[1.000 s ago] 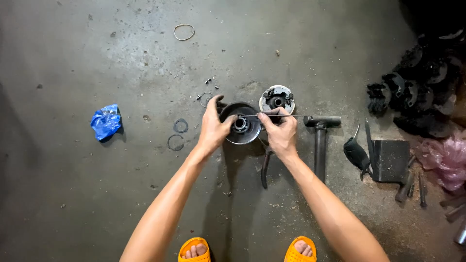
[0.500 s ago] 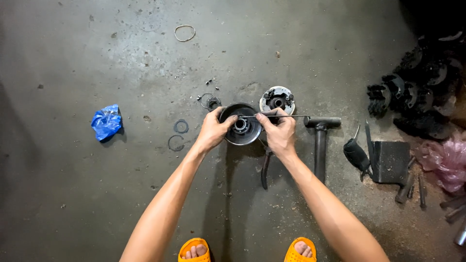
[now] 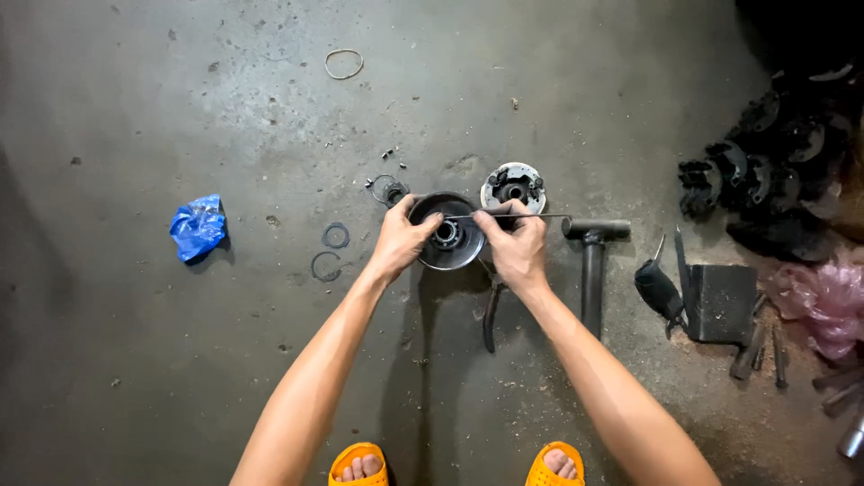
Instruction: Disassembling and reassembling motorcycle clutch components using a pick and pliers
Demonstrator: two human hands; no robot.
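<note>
A dark round pulley-like metal disc (image 3: 459, 256) lies on the concrete floor in front of me. My left hand (image 3: 400, 241) rests on its left rim, fingers curled over the edge. My right hand (image 3: 517, 245) grips a thin metal rod (image 3: 547, 216) held level across the disc's top, its tip reaching toward the hub. A second round metal part (image 3: 514, 185) with bolts sits just behind the disc.
A T-shaped bar tool (image 3: 591, 261) lies to the right, pliers (image 3: 490, 315) under my right wrist. Two ring seals (image 3: 331, 250) and a blue rag (image 3: 198, 227) lie left. Dark parts (image 3: 765, 171), a metal block (image 3: 720, 301) and pink bag (image 3: 828, 297) sit far right.
My left hand's fingers have closed down from spread above the disc onto its left rim. The right hand and rod stay in place.
</note>
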